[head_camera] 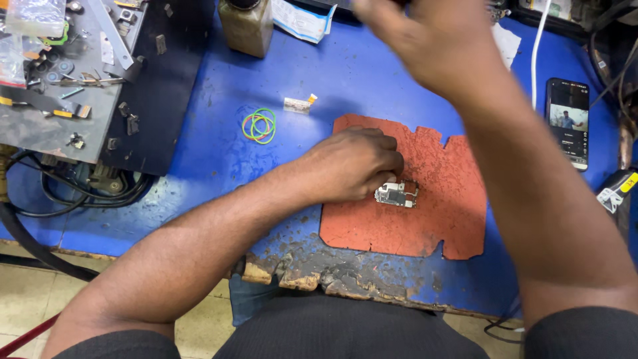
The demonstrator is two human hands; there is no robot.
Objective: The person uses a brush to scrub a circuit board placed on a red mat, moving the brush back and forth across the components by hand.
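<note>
**Small circuit board pinned on an orange mat at a worn blue bench**

Where the blue bench top [345, 86] meets the person's lap, its near edge is chipped and blackened, the paint flaked down to raw brown material. On the right half of that surface lies an orange-red work mat [452, 206], flat, matte and speckled with dark stains, its outline cut with square notches along the top and bottom edges. At the far left a grey metal tray [40, 133] holds scattered screws, clips and small parts, with black cables [86, 193] coiled below it. A dark smartphone [567, 123] with a lit screen lies flat near the right edge, well apart from the mat. At the back stands a brown bottle [247, 26] with a dull, dusty body, and just beside it a white paper label with blue edging [302, 20], lying tilted.

On the mat, the left hand [352, 163] is curled, fingertips pressed together down onto a small silver-grey circuit board [397, 195], holding its upper edge against the mat. The right hand [425, 40] is raised over the back of the bench, blurred; whether it is closed on anything I cannot tell. Left of the mat lie green rubber bands [259, 125] in loose loops and a tiny white-and-yellow packet [299, 104].
</note>
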